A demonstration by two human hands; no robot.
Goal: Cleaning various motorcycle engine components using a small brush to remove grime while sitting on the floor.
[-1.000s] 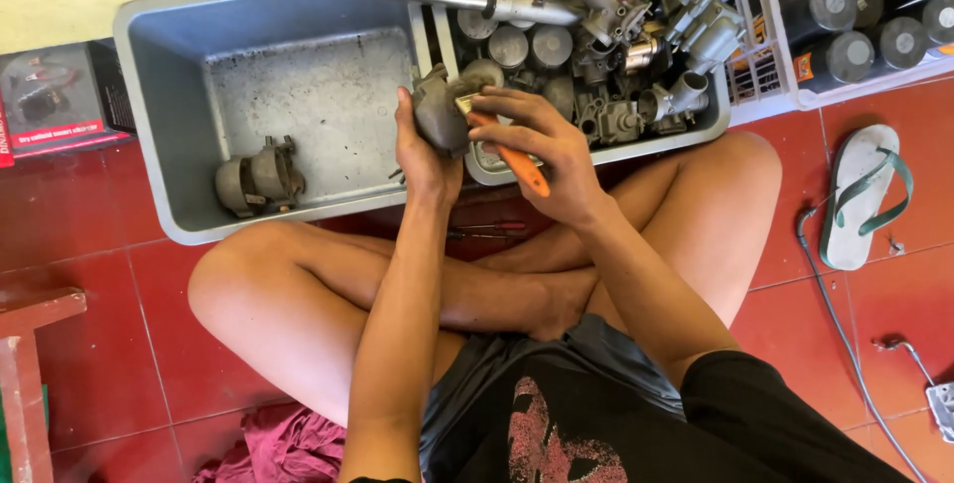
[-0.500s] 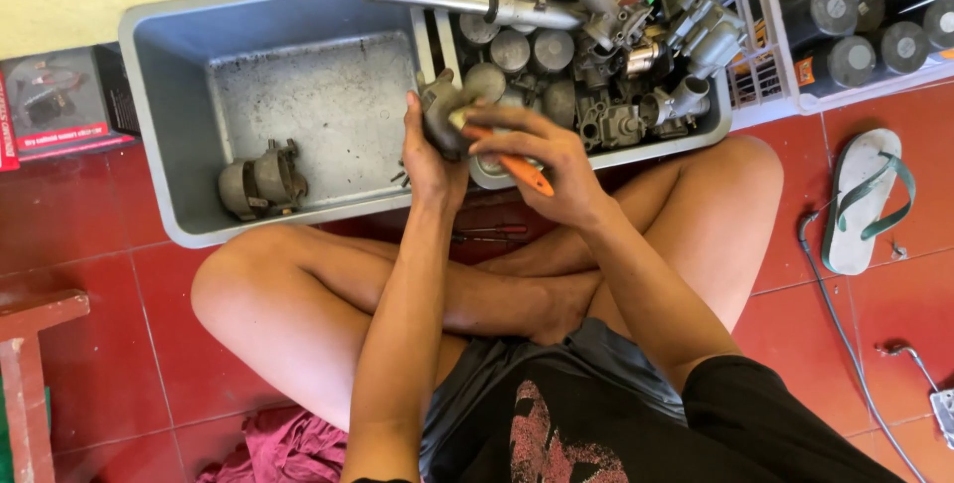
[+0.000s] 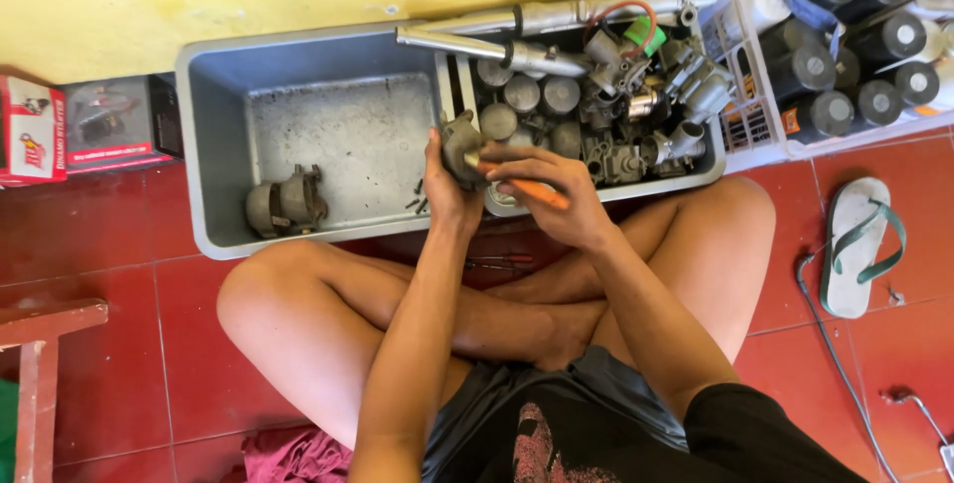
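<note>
Person sits cross-legged on red tile against the near wall of a grey two-part bin; left hand is wrapped around a small grey metal engine part, held up just over the bin's front rim at the divider. Right hand is closed round an orange-handled screwdriver, its tip touching the part. Bin's left section holds one similar metal part and loose screws, right section is packed with metal parts; a flip-flop lies well right of the bin.
</note>
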